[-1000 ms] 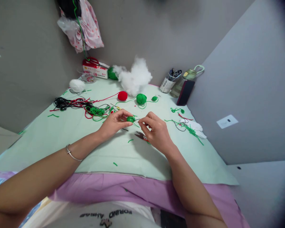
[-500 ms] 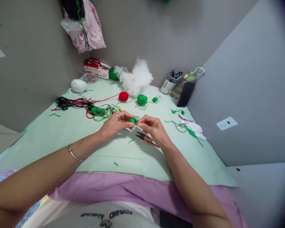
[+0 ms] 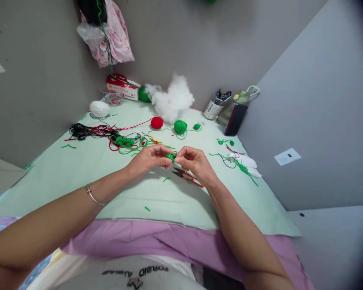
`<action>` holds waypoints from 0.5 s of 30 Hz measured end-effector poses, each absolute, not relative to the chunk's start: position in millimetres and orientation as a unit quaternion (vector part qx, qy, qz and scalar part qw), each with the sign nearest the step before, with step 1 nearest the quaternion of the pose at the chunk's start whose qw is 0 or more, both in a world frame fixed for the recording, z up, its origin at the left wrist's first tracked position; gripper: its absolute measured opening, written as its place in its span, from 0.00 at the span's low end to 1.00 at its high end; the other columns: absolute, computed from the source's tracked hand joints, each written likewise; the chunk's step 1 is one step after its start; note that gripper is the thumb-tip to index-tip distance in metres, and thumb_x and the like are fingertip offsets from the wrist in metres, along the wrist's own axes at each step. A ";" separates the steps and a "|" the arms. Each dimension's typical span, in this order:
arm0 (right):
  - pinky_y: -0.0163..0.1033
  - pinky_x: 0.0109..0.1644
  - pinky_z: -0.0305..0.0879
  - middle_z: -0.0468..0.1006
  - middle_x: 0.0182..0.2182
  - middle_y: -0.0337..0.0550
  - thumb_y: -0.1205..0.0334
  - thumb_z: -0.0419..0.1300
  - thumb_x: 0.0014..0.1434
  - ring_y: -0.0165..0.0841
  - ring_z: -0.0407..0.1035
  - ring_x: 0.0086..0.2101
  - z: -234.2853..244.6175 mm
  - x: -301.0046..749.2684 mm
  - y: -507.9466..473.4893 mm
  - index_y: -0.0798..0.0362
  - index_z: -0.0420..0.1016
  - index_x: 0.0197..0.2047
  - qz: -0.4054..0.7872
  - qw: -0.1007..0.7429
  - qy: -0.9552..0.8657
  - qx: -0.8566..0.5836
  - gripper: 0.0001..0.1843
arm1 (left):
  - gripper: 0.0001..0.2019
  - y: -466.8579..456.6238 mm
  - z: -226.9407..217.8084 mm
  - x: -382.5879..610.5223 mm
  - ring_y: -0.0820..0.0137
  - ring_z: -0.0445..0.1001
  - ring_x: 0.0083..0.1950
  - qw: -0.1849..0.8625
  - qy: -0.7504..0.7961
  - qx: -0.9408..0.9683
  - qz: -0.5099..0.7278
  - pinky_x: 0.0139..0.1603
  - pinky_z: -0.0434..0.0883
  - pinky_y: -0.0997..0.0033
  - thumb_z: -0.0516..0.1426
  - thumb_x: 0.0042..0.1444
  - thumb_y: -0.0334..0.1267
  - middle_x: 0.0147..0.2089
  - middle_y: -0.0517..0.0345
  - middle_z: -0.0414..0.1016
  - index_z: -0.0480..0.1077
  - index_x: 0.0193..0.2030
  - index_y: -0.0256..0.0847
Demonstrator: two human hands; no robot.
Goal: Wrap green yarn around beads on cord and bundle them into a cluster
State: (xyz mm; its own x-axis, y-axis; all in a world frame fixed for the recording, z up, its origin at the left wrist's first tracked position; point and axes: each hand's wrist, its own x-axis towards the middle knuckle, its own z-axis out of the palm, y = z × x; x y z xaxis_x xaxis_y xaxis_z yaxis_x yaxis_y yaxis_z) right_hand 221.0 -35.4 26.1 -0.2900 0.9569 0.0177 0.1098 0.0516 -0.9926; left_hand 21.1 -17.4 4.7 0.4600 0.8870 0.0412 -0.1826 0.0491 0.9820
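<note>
My left hand (image 3: 151,157) pinches a small green yarn piece (image 3: 171,157) between thumb and fingers over the middle of the table. Against its right side, my right hand (image 3: 193,161) has thumb and forefinger pressed together at the piece's edge; whether they grip a strand or the piece itself is hard to make out. Part of the green piece is hidden by the fingertips. Just under my right hand lie red-handled thread snips (image 3: 187,177) with dark blades. A yellow-handled tool (image 3: 154,139), perhaps a crochet hook, lies beyond my left hand.
Tangled black, red and green yarn (image 3: 93,131) lies at the left. Behind are a red yarn ball (image 3: 156,123), a green yarn ball (image 3: 180,127) and white stuffing (image 3: 174,100). A phone (image 3: 236,120) leans on a bottle at the right, near green yarn scraps (image 3: 243,166).
The green piece has turned slightly and shifted a little right between my fingers. Both hands stay close together; the view has moved very slightly.
</note>
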 end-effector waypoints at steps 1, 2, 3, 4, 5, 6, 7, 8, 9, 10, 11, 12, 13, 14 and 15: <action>0.33 0.24 0.50 0.64 0.20 0.31 0.50 0.71 0.52 0.24 0.52 0.21 25.8 218.9 -35.8 0.53 0.71 0.28 0.514 0.405 -0.606 -0.453 0.17 | 0.18 -17.3 4.4 21.7 0.70 0.75 0.33 0.647 0.326 0.551 0.414 0.42 0.73 0.65 0.70 0.45 0.43 0.31 0.60 0.77 0.76 0.41 0.39; 0.33 0.25 0.51 0.65 0.20 0.32 0.51 0.70 0.52 0.24 0.53 0.21 25.3 217.1 -36.1 0.53 0.71 0.28 0.491 0.410 -0.609 -0.469 0.16 | 0.18 -17.2 4.0 22.1 0.71 0.75 0.33 0.642 0.335 0.548 0.419 0.42 0.73 0.65 0.70 0.45 0.44 0.33 0.60 0.77 0.77 0.42 0.39; 0.33 0.25 0.53 0.66 0.21 0.33 0.53 0.69 0.53 0.25 0.55 0.21 24.7 215.6 -36.2 0.53 0.72 0.29 0.463 0.414 -0.615 -0.485 0.14 | 0.18 -16.9 3.6 22.4 0.70 0.75 0.35 0.634 0.345 0.546 0.425 0.43 0.73 0.66 0.70 0.45 0.43 0.34 0.59 0.78 0.77 0.42 0.40; 0.34 0.26 0.56 0.68 0.22 0.33 0.55 0.67 0.54 0.25 0.58 0.22 23.8 214.3 -36.3 0.53 0.72 0.30 0.435 0.415 -0.623 -0.501 0.12 | 0.18 -16.7 3.1 22.5 0.70 0.76 0.36 0.626 0.355 0.544 0.431 0.43 0.73 0.66 0.71 0.44 0.43 0.36 0.58 0.78 0.77 0.42 0.40; 0.34 0.28 0.58 0.70 0.23 0.34 0.57 0.66 0.55 0.26 0.60 0.22 22.8 213.0 -36.5 0.53 0.73 0.32 0.410 0.414 -0.631 -0.512 0.09 | 0.18 -16.3 2.6 22.6 0.69 0.76 0.37 0.618 0.365 0.545 0.434 0.43 0.73 0.66 0.71 0.44 0.43 0.38 0.58 0.79 0.77 0.42 0.40; 0.35 0.29 0.61 0.71 0.25 0.35 0.59 0.64 0.56 0.27 0.63 0.23 21.6 211.8 -37.0 0.52 0.73 0.34 0.391 0.412 -0.638 -0.520 0.06 | 0.18 -16.0 2.0 22.6 0.68 0.77 0.39 0.609 0.375 0.547 0.435 0.43 0.73 0.66 0.71 0.44 0.43 0.39 0.57 0.79 0.77 0.42 0.40; 0.36 0.31 0.64 0.73 0.28 0.36 0.60 0.62 0.57 0.27 0.65 0.24 20.3 210.4 -37.8 0.52 0.72 0.37 0.378 0.412 -0.643 -0.523 0.05 | 0.18 -15.7 1.3 22.6 0.67 0.77 0.39 0.601 0.384 0.550 0.436 0.43 0.73 0.66 0.70 0.44 0.44 0.39 0.56 0.79 0.76 0.42 0.40; 0.36 0.32 0.66 0.73 0.30 0.37 0.61 0.61 0.58 0.28 0.67 0.25 19.1 208.8 -39.0 0.51 0.71 0.38 0.372 0.415 -0.646 -0.521 0.05 | 0.19 -15.5 0.5 22.7 0.67 0.77 0.40 0.594 0.389 0.554 0.435 0.43 0.73 0.66 0.70 0.44 0.44 0.39 0.56 0.79 0.76 0.41 0.40; 0.37 0.33 0.67 0.73 0.32 0.37 0.61 0.59 0.59 0.29 0.69 0.27 18.0 207.0 -40.6 0.50 0.69 0.39 0.368 0.420 -0.650 -0.516 0.05 | 0.19 -15.3 -0.4 22.9 0.66 0.77 0.40 0.588 0.390 0.558 0.436 0.43 0.73 0.65 0.70 0.44 0.44 0.39 0.57 0.78 0.76 0.41 0.40; 0.37 0.34 0.68 0.73 0.34 0.38 0.61 0.58 0.60 0.30 0.70 0.28 16.9 205.1 -42.5 0.50 0.68 0.39 0.360 0.425 -0.657 -0.508 0.05 | 0.18 -15.1 -1.5 23.4 0.66 0.77 0.40 0.585 0.386 0.563 0.438 0.43 0.73 0.64 0.70 0.44 0.44 0.38 0.57 0.78 0.75 0.41 0.39; 0.37 0.35 0.68 0.73 0.35 0.39 0.60 0.57 0.61 0.30 0.71 0.30 15.7 203.3 -44.3 0.50 0.66 0.39 0.345 0.426 -0.670 -0.500 0.04 | 0.18 -14.9 -2.9 23.9 0.66 0.77 0.40 0.584 0.377 0.567 0.441 0.44 0.73 0.63 0.70 0.44 0.44 0.39 0.57 0.77 0.75 0.41 0.39; 0.37 0.35 0.68 0.74 0.36 0.40 0.60 0.56 0.63 0.31 0.71 0.31 14.6 201.8 -45.9 0.49 0.66 0.39 0.323 0.421 -0.688 -0.495 0.03 | 0.18 -14.7 -4.4 24.6 0.66 0.76 0.40 0.584 0.368 0.572 0.444 0.46 0.73 0.63 0.70 0.44 0.43 0.39 0.57 0.77 0.75 0.40 0.39; 0.37 0.36 0.67 0.74 0.37 0.41 0.60 0.55 0.64 0.31 0.71 0.32 13.3 200.8 -47.1 0.49 0.66 0.40 0.294 0.409 -0.710 -0.492 0.03 | 0.17 -14.4 -6.0 25.3 0.66 0.76 0.41 0.581 0.361 0.576 0.447 0.46 0.73 0.62 0.69 0.45 0.43 0.40 0.56 0.77 0.75 0.39 0.39; 0.37 0.36 0.66 0.75 0.37 0.42 0.61 0.54 0.65 0.32 0.70 0.33 11.9 200.3 -47.7 0.49 0.66 0.40 0.259 0.392 -0.734 -0.491 0.02 | 0.16 -14.2 -7.7 25.9 0.66 0.75 0.41 0.573 0.358 0.584 0.451 0.47 0.72 0.62 0.68 0.45 0.43 0.40 0.56 0.76 0.75 0.39 0.39; 0.36 0.37 0.64 0.76 0.37 0.43 0.61 0.54 0.66 0.32 0.70 0.33 10.6 200.2 -47.8 0.49 0.67 0.40 0.224 0.370 -0.756 -0.492 0.03 | 0.14 -13.9 -9.2 26.4 0.66 0.74 0.41 0.557 0.359 0.596 0.454 0.46 0.72 0.63 0.68 0.45 0.42 0.39 0.56 0.75 0.75 0.37 0.39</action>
State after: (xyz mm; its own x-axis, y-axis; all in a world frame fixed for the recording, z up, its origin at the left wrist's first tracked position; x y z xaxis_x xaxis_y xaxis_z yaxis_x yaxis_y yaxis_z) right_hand 200.2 -47.8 10.6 -0.2432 0.9089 0.3388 0.5775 0.4163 -0.7022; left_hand 26.4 -13.9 -9.2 0.3311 0.9330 0.1413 -0.0780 -0.1222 0.9894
